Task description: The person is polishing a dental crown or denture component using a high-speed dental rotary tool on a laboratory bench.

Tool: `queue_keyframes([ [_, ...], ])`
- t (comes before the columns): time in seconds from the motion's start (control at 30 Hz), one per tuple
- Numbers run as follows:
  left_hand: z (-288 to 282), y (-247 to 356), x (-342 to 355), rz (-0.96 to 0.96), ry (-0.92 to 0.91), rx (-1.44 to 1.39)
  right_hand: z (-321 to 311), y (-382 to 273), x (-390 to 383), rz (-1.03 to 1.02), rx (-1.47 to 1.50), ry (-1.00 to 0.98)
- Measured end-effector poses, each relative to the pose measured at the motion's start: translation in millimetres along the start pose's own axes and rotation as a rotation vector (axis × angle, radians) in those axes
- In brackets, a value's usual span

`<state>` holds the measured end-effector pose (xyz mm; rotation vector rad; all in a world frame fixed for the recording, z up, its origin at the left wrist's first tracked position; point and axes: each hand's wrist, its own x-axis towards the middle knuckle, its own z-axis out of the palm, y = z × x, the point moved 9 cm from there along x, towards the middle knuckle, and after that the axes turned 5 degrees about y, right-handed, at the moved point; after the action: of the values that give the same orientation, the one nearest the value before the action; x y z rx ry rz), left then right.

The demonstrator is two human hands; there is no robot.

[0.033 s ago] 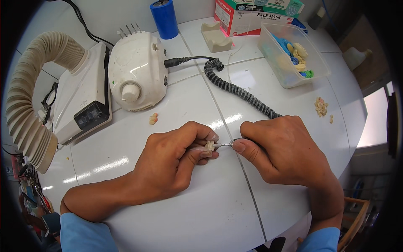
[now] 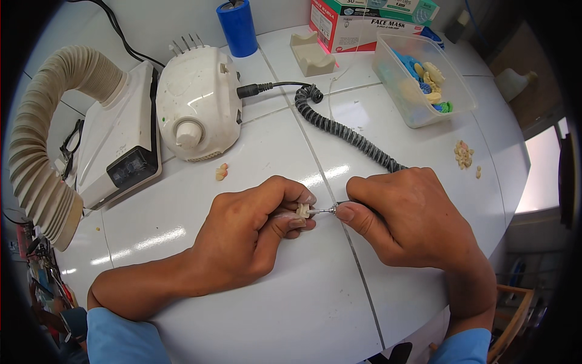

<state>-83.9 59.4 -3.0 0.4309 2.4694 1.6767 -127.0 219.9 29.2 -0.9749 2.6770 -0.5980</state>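
Observation:
Between the thumb and fingers of my left hand (image 2: 260, 227) is a small cream-coloured dental piece (image 2: 303, 210), shaped like teeth and partly covered by the fingertips. My right hand (image 2: 409, 218) wraps round a rotary handpiece (image 2: 333, 208), most of its body hidden in the palm. A thin bur (image 2: 319, 211) reaches leftward from it to the dental piece and appears to touch it. Pale dust coats my left fingertips. A coiled black cable (image 2: 351, 138) runs from behind my right hand to the white control unit (image 2: 197, 103) with a round knob.
At left stands a white box-shaped machine (image 2: 124, 139) with a ribbed beige hose (image 2: 36, 127). Farther back are a blue cylinder (image 2: 237, 30), a cream handpiece rest (image 2: 312, 54) and a carton (image 2: 339, 30). A clear tub (image 2: 418, 115) holds blue and yellow pieces. Small tooth-like pieces (image 2: 464, 155) lie at right.

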Motion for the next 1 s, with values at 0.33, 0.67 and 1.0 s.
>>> queue_keyframes([
  [0.33,0.1,0.7,-0.1,-0.001,-0.003,0.006,0.7,-0.4,0.4,0.013,0.003,-0.014],
  [0.67,-0.3,-0.3,-0.3,0.009,0.002,0.007,1.1,-0.7,0.9,0.017,0.004,-0.022],
  [1.0,-0.7,0.3,0.1,-0.004,0.008,0.003,-0.4,-0.3,0.7,0.020,0.011,-0.002],
])
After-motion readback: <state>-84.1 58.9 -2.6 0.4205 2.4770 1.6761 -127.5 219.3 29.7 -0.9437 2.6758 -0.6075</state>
